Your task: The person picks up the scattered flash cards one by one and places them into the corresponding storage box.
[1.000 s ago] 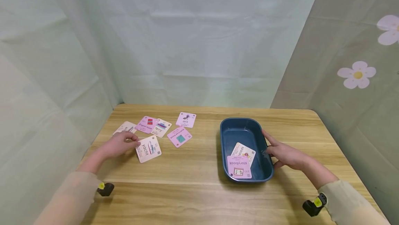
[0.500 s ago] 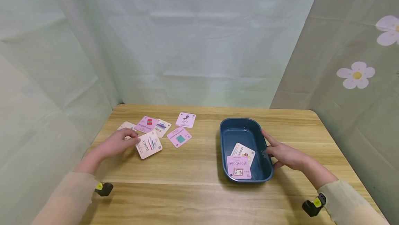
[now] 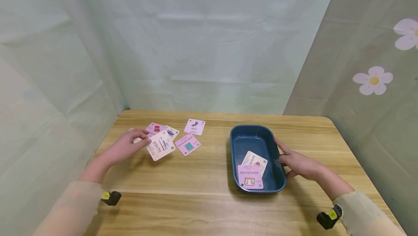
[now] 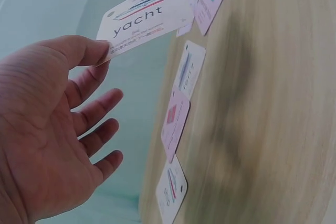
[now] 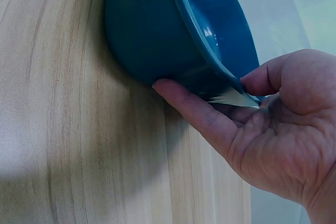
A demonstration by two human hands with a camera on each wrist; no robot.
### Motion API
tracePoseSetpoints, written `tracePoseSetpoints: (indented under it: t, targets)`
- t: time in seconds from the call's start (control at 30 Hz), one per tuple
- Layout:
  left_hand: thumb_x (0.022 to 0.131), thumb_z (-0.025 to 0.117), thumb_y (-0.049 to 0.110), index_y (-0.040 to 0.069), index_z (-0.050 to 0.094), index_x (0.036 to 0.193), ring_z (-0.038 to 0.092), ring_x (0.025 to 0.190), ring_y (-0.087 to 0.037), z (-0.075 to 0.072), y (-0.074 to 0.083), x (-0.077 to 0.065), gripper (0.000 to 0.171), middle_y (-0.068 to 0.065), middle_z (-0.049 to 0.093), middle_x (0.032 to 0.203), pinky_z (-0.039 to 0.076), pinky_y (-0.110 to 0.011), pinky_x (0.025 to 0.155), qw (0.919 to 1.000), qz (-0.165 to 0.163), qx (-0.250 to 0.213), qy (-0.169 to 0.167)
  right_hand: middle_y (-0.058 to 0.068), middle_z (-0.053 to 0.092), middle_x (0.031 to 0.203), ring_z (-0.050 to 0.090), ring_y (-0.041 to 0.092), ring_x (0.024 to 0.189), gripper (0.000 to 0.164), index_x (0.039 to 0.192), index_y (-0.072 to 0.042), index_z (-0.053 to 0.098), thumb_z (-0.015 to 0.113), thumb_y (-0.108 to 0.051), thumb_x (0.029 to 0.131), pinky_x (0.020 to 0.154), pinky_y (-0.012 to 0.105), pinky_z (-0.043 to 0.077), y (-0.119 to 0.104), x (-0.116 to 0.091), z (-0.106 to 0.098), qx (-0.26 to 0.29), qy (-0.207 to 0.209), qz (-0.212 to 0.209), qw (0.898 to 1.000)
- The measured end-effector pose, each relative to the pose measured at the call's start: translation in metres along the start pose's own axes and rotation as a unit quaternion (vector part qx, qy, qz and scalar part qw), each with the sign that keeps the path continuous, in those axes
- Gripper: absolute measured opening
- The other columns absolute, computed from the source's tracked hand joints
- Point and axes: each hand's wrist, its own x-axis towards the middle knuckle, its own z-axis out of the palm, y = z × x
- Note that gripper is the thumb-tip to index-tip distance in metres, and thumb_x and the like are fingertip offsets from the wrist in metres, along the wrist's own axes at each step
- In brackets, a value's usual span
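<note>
Between thumb and index finger my left hand [image 3: 125,147] pinches the yacht card [image 4: 144,19] by one corner, lifted above the table and tilted. Its other fingers are spread loosely in the left wrist view. Under and behind it lie the English book card [image 4: 176,124], the ferry card [image 4: 190,72] and another white card [image 4: 171,192]. My right hand [image 3: 300,163] grips the right side of a dark blue plastic tub [image 5: 152,30], with the thumb over the rim. A pink storybook card [image 3: 250,178] overlaps a white card [image 3: 256,158] inside the tub.
To the right of the left hand lie the exercise book card [image 3: 188,144] and the ant card [image 3: 195,126] on the wooden table [image 3: 183,207]. Pale curtains [image 3: 209,47] hang behind the table and at both sides.
The left hand has raised the yacht card off the table and moved it slightly up and to the right, now partly covering the other cards. The right hand and tub stay put.
</note>
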Motion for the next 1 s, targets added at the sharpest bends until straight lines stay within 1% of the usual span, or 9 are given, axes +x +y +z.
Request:
tracePoseSetpoints:
  t: [0.1,0.2,0.3,0.43,0.57,0.7,0.83,1.0]
  targets:
    - [0.102,0.064,0.035,0.006,0.068,0.101,0.039,0.136,-0.051,0.001,0.004,0.002,0.029,-0.026,0.053,0.143,0.031,-0.067,0.106,0.9999,0.004,-0.012,0.008,0.032,0.001,0.166,0.03,0.058,0.141,0.083,0.164,-0.031,-0.008,0.043,-0.009,0.103,0.085,0.056,0.057,0.0,-0.001,0.001,0.0,0.0,-0.001,1.0]
    - [0.103,0.063,0.034,0.005,0.068,0.102,0.039,0.137,-0.051,0.002,0.007,0.005,0.03,-0.026,0.053,0.144,0.031,-0.067,0.108,0.9995,0.01,-0.022,0.019,0.032,0.0,0.165,0.03,0.058,0.141,0.083,0.164,-0.031,-0.008,0.043,-0.008,0.103,0.084,0.056,0.057,0.001,-0.003,0.002,0.003,0.0,0.001,1.0]
    - [0.102,0.063,0.034,0.005,0.067,0.101,0.04,0.137,-0.05,0.003,0.012,0.008,0.029,-0.026,0.052,0.144,0.033,-0.064,0.107,0.9988,0.017,-0.034,0.03,0.032,0.0,0.165,0.03,0.058,0.141,0.083,0.164,-0.031,-0.008,0.043,-0.007,0.103,0.084,0.055,0.057,0.002,-0.004,0.003,0.009,0.001,0.002,1.0]
    - [0.102,0.064,0.035,0.007,0.067,0.099,0.041,0.137,-0.046,0.006,0.021,0.012,0.029,-0.022,0.052,0.146,0.035,-0.061,0.106,0.9982,0.013,-0.042,0.041,0.033,0.001,0.165,0.033,0.057,0.14,0.083,0.164,-0.031,-0.008,0.043,-0.007,0.103,0.083,0.054,0.058,0.003,-0.004,0.003,0.013,0.005,0.001,1.0]
    - [0.101,0.064,0.036,0.007,0.067,0.098,0.043,0.136,-0.044,0.009,0.031,0.016,0.029,-0.02,0.053,0.147,0.037,-0.058,0.104,0.9978,0.013,-0.051,0.041,0.033,0.001,0.165,0.032,0.058,0.14,0.084,0.164,-0.031,-0.008,0.044,-0.007,0.102,0.083,0.054,0.058,0.004,-0.004,0.002,0.011,0.005,0.003,1.0]
    - [0.102,0.065,0.03,0.004,0.067,0.098,0.042,0.135,-0.047,0.01,0.037,0.018,0.027,-0.024,0.051,0.146,0.038,-0.059,0.104,0.9962,0.022,-0.073,0.042,0.033,0.001,0.165,0.03,0.058,0.141,0.085,0.164,-0.031,-0.008,0.044,-0.006,0.102,0.083,0.055,0.058,0.003,-0.002,0.001,0.011,0.005,0.006,1.0]
    - [0.101,0.066,0.027,0.003,0.067,0.098,0.04,0.137,-0.048,0.011,0.04,0.019,0.025,-0.024,0.05,0.145,0.035,-0.06,0.105,0.9955,0.024,-0.079,0.046,0.034,0.003,0.164,0.031,0.058,0.141,0.084,0.164,-0.029,-0.008,0.043,-0.007,0.102,0.082,0.054,0.058,0.001,0.001,0.001,0.012,0.003,0.005,1.0]
    - [0.101,0.066,0.028,0.005,0.066,0.095,0.038,0.137,-0.048,0.013,0.043,0.02,0.024,-0.023,0.052,0.144,0.032,-0.061,0.106,0.9954,0.027,-0.079,0.048,0.034,0.004,0.164,0.033,0.056,0.141,0.083,0.164,-0.029,-0.008,0.043,-0.007,0.102,0.083,0.054,0.058,-0.002,0.002,0.001,0.007,0.003,0.005,1.0]
